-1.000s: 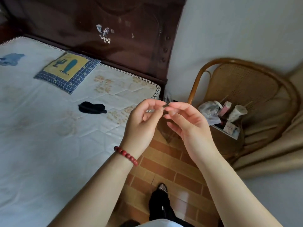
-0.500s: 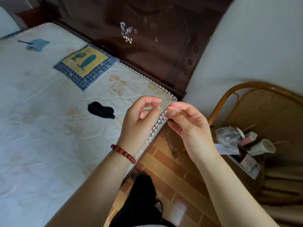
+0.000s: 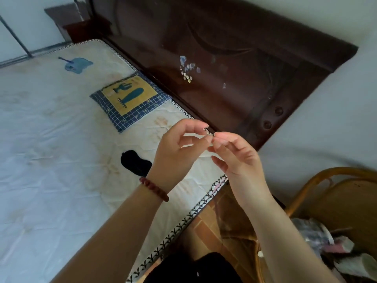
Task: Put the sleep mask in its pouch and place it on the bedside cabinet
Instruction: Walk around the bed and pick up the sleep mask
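Sheer pouch (image 3: 234, 217) pinched at its mouth by left hand (image 3: 179, 152) and right hand (image 3: 236, 158); mouth best parted wide before fetching black sleep mask (image 3: 135, 162) at nine o'clock.

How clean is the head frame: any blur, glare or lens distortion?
Head view: wide-angle bend along the mattress edge; soft overall, with the basket clutter at bottom right smeared; faint sheen on the dark headboard; even daylight; both hands, left and right, fairly sharp; mask a featureless black blob.
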A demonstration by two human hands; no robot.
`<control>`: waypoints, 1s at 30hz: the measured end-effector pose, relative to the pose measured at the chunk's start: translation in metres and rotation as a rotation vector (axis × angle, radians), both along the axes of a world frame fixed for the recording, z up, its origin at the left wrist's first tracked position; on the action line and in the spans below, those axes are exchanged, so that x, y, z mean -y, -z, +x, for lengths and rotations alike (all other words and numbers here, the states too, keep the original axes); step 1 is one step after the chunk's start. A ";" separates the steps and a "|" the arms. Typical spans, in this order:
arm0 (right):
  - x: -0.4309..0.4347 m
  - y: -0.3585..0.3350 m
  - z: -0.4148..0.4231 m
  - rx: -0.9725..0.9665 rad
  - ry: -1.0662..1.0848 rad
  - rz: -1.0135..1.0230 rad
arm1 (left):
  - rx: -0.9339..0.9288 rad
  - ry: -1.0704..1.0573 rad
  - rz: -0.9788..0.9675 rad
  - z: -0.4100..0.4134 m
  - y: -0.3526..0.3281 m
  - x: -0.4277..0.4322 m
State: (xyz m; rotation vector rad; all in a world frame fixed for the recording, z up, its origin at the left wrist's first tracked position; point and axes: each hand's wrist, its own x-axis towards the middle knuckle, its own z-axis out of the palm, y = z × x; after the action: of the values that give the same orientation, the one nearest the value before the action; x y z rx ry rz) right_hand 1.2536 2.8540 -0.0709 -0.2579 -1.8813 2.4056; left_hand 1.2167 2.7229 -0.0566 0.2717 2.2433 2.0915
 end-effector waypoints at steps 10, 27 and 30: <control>0.009 -0.001 -0.116 -0.021 -0.270 -0.045 | -0.051 -0.242 -0.002 -0.071 -0.008 0.011; 0.061 0.073 -0.239 -0.049 -0.623 -0.075 | 0.009 -0.594 -0.004 -0.138 0.054 0.050; 0.070 0.100 -0.252 -0.048 -0.634 -0.035 | 0.047 -0.631 -0.022 -0.143 0.082 0.065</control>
State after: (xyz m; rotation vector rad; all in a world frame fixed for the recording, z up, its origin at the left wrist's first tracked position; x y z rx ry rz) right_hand 1.0017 2.7838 -0.1706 0.4651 -2.1424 2.7723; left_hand 1.0735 2.6576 -0.1388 -0.5563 2.5522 2.2828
